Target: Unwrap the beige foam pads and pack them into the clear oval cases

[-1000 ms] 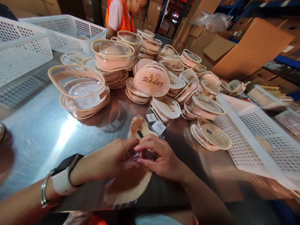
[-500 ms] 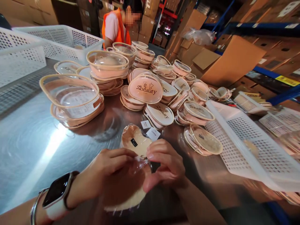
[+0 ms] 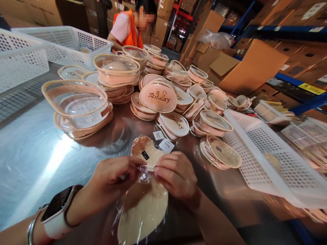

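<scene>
A beige stick-on bra (image 3: 145, 211) lies lengthwise in front of me, its two cups covered with crinkled clear plastic film. The farther cup bears a small black label (image 3: 145, 155). My left hand (image 3: 117, 172) pinches the left side of the narrow middle, where the cups meet. Opposite it, my right hand (image 3: 176, 173) grips the right side, thumb and fingers pressed together. The fingers partly cover the join. Two small white cards (image 3: 166, 145) lie just beyond the far cup.
Many clear, beige-rimmed oval cases (image 3: 158, 95) are piled across the metal table (image 3: 102, 146). White perforated baskets (image 3: 255, 146) stand at right and back left (image 3: 63, 44). A person in an orange vest (image 3: 133, 29) bends over behind the pile. Cardboard boxes (image 3: 252, 68) and shelves are beyond.
My right thumb has drawn up from the near cup to the join, leaving that cup more exposed. My left fingers have curled into a pinch at the middle.
</scene>
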Action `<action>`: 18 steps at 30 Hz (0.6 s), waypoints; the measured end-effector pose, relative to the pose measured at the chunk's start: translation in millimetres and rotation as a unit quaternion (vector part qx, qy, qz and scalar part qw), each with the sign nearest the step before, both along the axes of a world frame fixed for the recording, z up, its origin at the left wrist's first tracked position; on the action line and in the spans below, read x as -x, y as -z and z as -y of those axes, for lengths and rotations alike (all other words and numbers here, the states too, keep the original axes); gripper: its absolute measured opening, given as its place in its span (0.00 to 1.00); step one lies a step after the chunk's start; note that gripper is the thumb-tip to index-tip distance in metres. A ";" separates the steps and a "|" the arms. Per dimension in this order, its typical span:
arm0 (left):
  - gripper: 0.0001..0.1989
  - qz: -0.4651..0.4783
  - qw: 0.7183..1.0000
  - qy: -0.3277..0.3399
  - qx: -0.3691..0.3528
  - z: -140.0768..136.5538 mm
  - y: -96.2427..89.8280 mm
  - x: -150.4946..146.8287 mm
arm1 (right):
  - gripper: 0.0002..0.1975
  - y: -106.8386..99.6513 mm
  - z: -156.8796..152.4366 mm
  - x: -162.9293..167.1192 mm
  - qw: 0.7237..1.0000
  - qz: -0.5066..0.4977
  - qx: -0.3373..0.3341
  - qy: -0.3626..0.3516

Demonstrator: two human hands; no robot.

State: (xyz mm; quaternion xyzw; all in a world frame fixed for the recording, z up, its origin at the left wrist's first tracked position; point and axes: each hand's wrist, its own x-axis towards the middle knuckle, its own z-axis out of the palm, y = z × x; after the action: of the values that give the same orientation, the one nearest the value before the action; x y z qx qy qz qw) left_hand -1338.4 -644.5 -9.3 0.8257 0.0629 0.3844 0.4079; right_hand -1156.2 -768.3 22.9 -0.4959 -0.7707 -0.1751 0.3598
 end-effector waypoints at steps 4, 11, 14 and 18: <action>0.08 0.002 0.995 -0.005 0.097 1.3 1.6 -0.3 | 0.04 -7.3 4.2 0.9 0.997 0.068 -0.026 -0.007; 0.07 -0.029 0.988 0.008 0.154 1.0 -2.4 -2.8 | 0.06 -7.4 6.5 -3.0 0.993 0.109 -0.017 -0.034; 0.08 -0.027 0.980 0.015 0.197 1.8 -4.7 -5.2 | 0.06 -8.7 7.5 -2.4 0.993 0.109 -0.033 -0.042; 0.09 -0.026 0.967 0.036 0.250 1.8 -3.2 -6.2 | 0.07 -11.8 5.6 -0.6 0.993 0.108 -0.031 -0.036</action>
State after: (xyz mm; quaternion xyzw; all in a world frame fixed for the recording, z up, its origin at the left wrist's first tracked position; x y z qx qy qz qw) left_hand -1332.2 -646.3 -6.1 0.7093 0.1379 0.3196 0.6130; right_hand -1155.6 -773.9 34.7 -0.4344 -0.8166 -0.2383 0.2963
